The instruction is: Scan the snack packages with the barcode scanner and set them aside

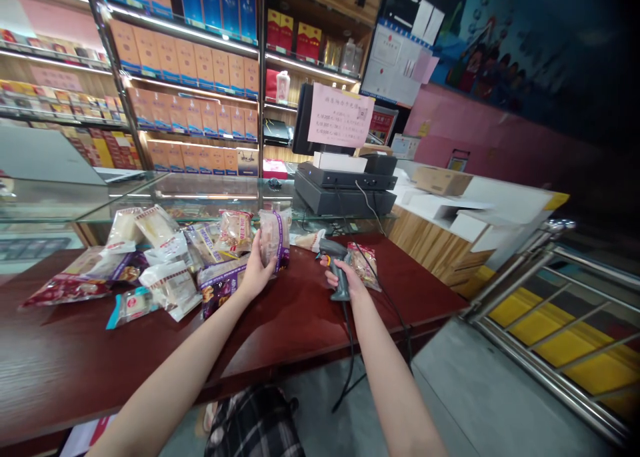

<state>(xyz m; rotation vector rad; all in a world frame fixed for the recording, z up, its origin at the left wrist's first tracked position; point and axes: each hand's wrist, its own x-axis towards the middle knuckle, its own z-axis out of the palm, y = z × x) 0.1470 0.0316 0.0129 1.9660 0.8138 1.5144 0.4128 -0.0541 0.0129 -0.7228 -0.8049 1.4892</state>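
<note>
My left hand (259, 270) grips a clear food packet with a purple edge (275, 234), holding it upright over the dark red table (305, 324). Closed around the handle of a grey barcode scanner (341, 280) is my right hand (353, 280); the scanner's head points left toward the packet. A red-and-clear packet (365, 265) lies just right of the scanner, and a white packet (307, 240) lies behind it. Left of my left hand is a pile of wrapped foods, among them a white bread packet (173, 287), a purple bag (217, 290) and a small blue-edged packet (133, 305).
A glass counter (210, 194) stands behind the table, bearing a monitor with a pink sign (341, 114) and a dark cash drawer (345, 194). The scanner's black cable (349, 337) hangs over the front edge. At the right is a metal railing (550, 324).
</note>
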